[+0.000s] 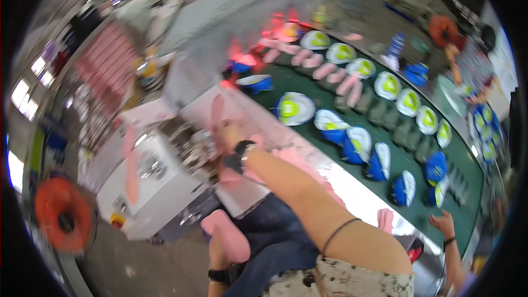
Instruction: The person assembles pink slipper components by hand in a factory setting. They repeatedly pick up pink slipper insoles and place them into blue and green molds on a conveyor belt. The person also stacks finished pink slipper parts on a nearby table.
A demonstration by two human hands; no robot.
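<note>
At the lower edge, my left hand [218, 250] is closed on a pink insole [228, 235], which covers most of its fingers. My right arm stretches across to the white machine's side, where my right hand [231, 133] is blurred. A second, slanted pink insole [218, 111] meets its fingertips and seems gripped there. Close to that hand are the machine's metal parts [192, 148], also smeared. More pink insoles [297, 160] lie heaped on the pale ledge [352, 184], partly behind my forearm. Another long pink piece [132, 177] rests on the white machine [151, 187].
A green conveyor belt [308, 132] carries blue-and-white shoe uppers [356, 144], dark shoe-shaped pieces [379, 113] and pink insoles [325, 70]. It runs from a grey housing [264, 5] glowing red inside. A co-worker's hand [443, 224] reaches over its near right end. An orange ring-shaped object [63, 214] stands left.
</note>
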